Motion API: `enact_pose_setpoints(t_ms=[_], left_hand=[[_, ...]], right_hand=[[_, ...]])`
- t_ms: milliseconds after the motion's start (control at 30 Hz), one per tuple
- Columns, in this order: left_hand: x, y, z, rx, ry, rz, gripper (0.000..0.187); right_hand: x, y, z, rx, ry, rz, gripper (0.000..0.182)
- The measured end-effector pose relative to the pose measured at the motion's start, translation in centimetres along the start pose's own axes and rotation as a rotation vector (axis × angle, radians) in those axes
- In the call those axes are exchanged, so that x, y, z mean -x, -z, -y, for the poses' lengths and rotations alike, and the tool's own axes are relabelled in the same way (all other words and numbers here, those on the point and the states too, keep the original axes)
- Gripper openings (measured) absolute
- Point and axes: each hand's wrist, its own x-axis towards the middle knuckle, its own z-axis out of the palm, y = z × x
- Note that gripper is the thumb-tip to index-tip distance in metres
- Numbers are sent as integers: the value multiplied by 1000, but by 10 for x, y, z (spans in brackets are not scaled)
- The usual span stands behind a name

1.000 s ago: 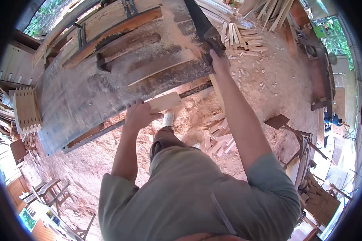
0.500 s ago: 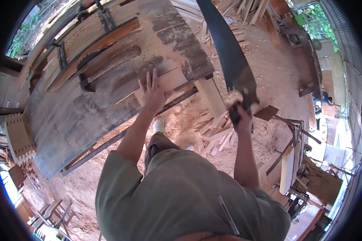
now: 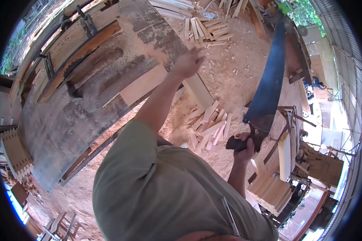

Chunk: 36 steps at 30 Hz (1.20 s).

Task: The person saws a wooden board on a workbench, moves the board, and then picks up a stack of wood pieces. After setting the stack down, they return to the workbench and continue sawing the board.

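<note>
My right hand (image 3: 243, 148) is wrapped round the dark handle of a large handsaw (image 3: 267, 80), whose wide blade points up and away from me. Over the right edge of the workbench (image 3: 56, 140) hangs my left hand (image 3: 189, 63), raised and blurred, its fingers partly bent; whether it holds anything does not show. A pale, flat board (image 3: 144, 84) lies at the bench's near edge, below and left of that hand, not touched by it. Farther back on the bench rests a wooden frame saw (image 3: 80, 58), toothed edge showing.
Cut wood pieces (image 3: 215, 126) lie heaped on the floor beside the bench leg (image 3: 198, 91). More sticks (image 3: 207, 30) are scattered beyond. At the lower right stands a stack of boards (image 3: 270, 193). A slotted wooden piece (image 3: 17, 152) is at the bench's left.
My left hand has lifted off the board and moved right, past the bench edge. My right hand has moved lower with the handsaw, whose blade has swung to the right.
</note>
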Motion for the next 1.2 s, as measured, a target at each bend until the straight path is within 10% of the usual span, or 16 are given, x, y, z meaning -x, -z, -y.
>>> enact_pose_setpoints(t_ms=[67, 133, 233, 767, 1200], left_hand=[[39, 44, -22, 93, 413, -197, 29], [106, 35, 44, -378, 384, -451, 22], [154, 107, 28, -767, 1000, -175, 47], [172, 112, 59, -783, 983, -274, 61], [102, 80, 37, -720, 1016, -215, 79]], right_hand=[[-3, -17, 13, 56, -66, 41, 23], [-5, -17, 14, 132, -93, 129, 33], [3, -22, 5, -71, -313, 53, 39], [-39, -6, -64, 175, -383, 667, 62], [-28, -34, -72, 347, -297, 763, 64]])
